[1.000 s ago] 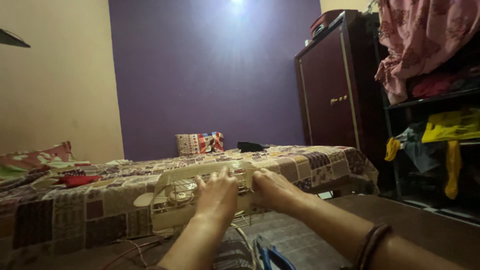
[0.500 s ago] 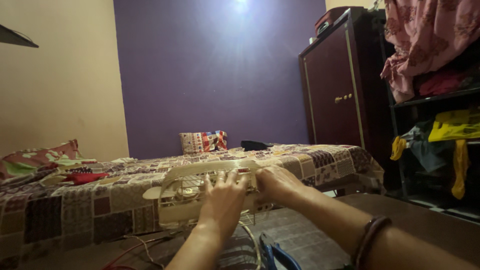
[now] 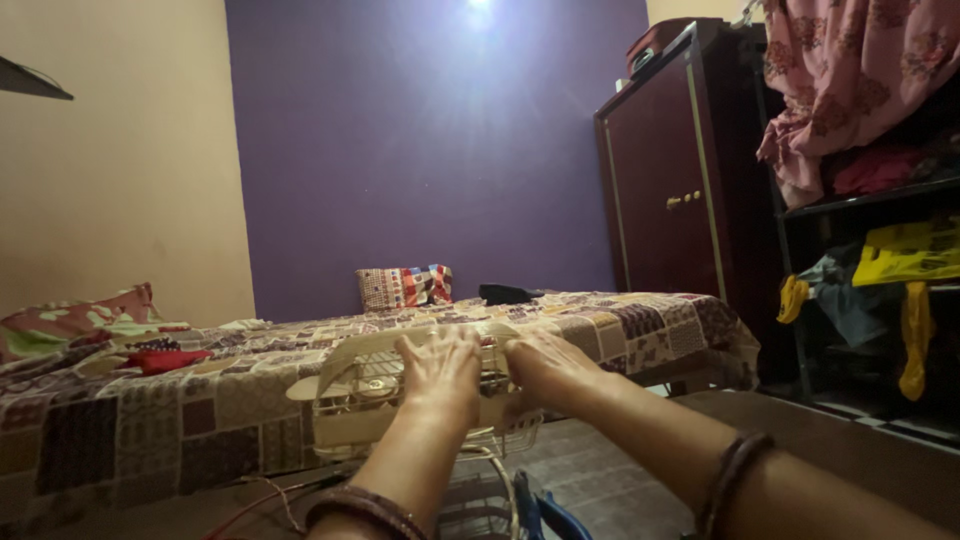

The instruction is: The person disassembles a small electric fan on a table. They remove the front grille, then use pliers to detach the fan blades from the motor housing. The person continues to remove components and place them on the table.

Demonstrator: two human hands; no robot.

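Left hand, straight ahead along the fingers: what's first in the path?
The left hand already rests on the cream fan guard, fingers pointing away from the camera. Past the guard's top rim, the next thing in line is probably the patchwork bedspread, though depth is unclear.

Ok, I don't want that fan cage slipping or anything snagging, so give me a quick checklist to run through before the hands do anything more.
1. Both hands on the fan cage: ok; left hand and right hand rest side by side on its top.
2. Firm grip: cannot tell; the fingers curl over the far side, out of view.
3. Cage steady: cannot tell; its base is hidden behind the arms.
4. Wires clear: not ok; a red wire trails on the floor under the cage.
5. Blue-handled pliers out of the way: not ok; they lie right below the arms.
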